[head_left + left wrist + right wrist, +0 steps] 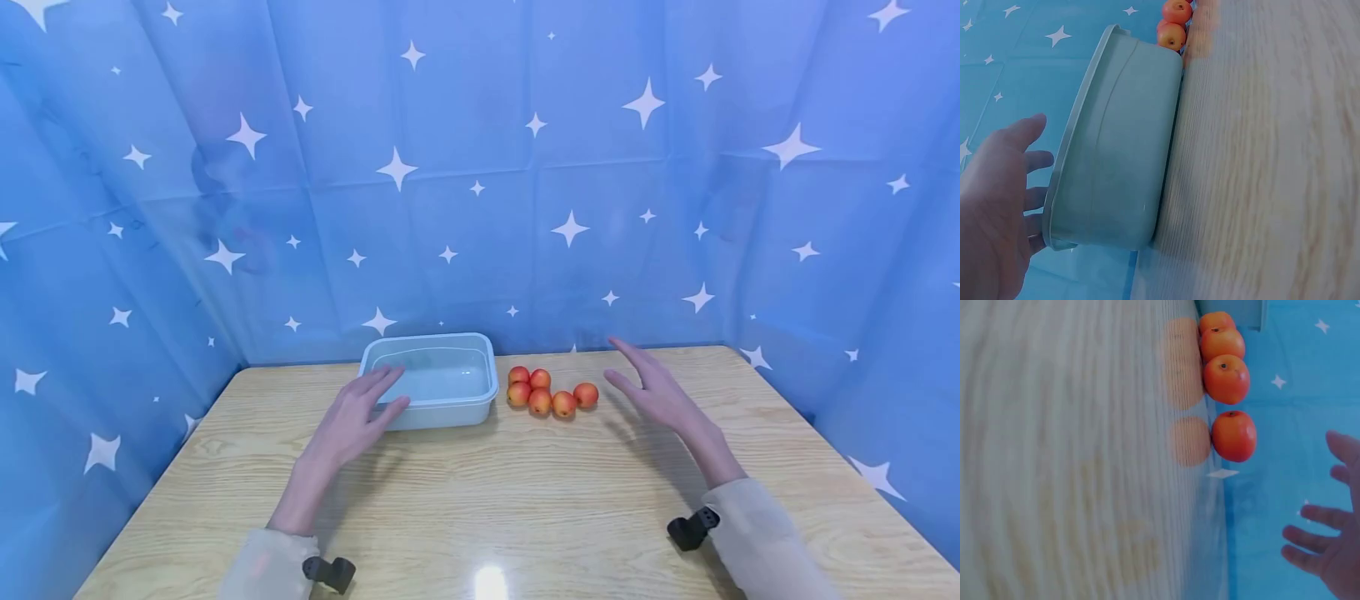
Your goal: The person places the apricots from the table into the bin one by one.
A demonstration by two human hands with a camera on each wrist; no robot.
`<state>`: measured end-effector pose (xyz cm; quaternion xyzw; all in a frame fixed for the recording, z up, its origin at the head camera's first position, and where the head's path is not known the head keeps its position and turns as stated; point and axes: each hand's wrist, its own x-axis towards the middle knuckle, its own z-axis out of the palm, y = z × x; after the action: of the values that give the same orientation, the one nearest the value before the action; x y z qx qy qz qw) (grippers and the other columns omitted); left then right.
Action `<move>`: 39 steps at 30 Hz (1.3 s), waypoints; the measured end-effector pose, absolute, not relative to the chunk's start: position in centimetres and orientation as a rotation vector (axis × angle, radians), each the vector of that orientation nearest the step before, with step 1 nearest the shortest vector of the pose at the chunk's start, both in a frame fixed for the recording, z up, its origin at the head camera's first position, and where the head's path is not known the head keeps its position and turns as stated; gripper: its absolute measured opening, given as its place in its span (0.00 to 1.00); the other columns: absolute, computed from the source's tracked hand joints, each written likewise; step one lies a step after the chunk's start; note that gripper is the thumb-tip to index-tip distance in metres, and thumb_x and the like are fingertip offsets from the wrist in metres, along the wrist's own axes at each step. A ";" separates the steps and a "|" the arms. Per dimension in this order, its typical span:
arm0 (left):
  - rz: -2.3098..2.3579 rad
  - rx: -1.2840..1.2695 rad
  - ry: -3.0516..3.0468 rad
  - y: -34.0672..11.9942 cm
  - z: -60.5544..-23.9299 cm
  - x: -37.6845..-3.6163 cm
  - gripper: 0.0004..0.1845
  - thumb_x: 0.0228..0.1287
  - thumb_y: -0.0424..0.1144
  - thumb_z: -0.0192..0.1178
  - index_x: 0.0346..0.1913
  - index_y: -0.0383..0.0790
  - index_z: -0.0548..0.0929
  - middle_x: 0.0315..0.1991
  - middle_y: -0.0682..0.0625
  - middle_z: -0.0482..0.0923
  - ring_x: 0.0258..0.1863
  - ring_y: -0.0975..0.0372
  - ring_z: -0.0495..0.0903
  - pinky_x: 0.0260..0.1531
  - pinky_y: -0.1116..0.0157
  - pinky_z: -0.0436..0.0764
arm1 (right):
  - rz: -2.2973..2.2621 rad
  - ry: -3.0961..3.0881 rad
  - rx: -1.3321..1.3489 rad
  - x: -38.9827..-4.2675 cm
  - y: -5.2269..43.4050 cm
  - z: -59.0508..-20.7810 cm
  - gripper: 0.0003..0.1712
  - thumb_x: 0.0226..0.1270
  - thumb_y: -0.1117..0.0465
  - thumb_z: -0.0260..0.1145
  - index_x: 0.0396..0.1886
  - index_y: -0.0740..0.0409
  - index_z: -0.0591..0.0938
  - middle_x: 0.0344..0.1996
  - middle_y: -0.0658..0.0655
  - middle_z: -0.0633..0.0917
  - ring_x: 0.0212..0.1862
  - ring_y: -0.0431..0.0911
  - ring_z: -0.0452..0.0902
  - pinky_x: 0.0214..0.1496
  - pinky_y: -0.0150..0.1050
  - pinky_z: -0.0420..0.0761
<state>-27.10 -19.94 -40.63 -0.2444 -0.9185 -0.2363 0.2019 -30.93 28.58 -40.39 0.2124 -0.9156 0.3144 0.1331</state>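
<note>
A light blue plastic tub stands near the back of the table, with nothing visible inside it. My left hand is at its near left side, fingers loosely extended; in the left wrist view the fingers are close to the rim, and I cannot tell whether they touch it. Several red-orange apples lie in a cluster just right of the tub. My right hand hovers to the right of the apples, fingers spread and holding nothing. In the right wrist view a gap separates that hand from the nearest apple.
The wooden table has its back edge just behind the tub and apples. A blue curtain with white stars hangs behind it and along both sides. Small black cameras sit on both wrists.
</note>
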 end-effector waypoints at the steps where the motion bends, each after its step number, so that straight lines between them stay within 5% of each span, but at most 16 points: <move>1: -0.666 -0.688 -2.559 -19.9 -40.6 -27.1 0.30 0.75 0.53 0.56 0.73 0.41 0.71 0.70 0.36 0.70 0.70 0.41 0.66 0.68 0.41 0.62 | 0.922 -2.656 0.621 -31.0 28.5 -40.5 0.38 0.80 0.49 0.57 0.80 0.56 0.57 0.76 0.67 0.61 0.73 0.69 0.56 0.70 0.69 0.56; 22: -0.775 -0.807 -2.404 -19.2 -41.8 -28.1 0.21 0.68 0.44 0.67 0.61 0.40 0.82 0.54 0.45 0.83 0.56 0.49 0.81 0.58 0.46 0.76 | 1.086 -2.738 0.686 -32.1 28.0 -41.9 0.32 0.77 0.55 0.61 0.74 0.64 0.67 0.68 0.72 0.71 0.60 0.71 0.74 0.61 0.64 0.74; 39: -0.873 -0.816 -2.355 -18.9 -42.0 -28.3 0.15 0.62 0.40 0.72 0.49 0.36 0.87 0.36 0.50 0.83 0.39 0.57 0.81 0.42 0.55 0.80 | 1.122 -2.839 0.746 -32.2 27.3 -42.3 0.25 0.74 0.59 0.66 0.66 0.64 0.77 0.60 0.69 0.79 0.50 0.58 0.82 0.53 0.54 0.80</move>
<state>-28.34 -18.86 -41.96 -0.2995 -0.8639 -0.3202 0.2479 -32.22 27.30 -42.27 0.2375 -0.9034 0.3569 -0.0003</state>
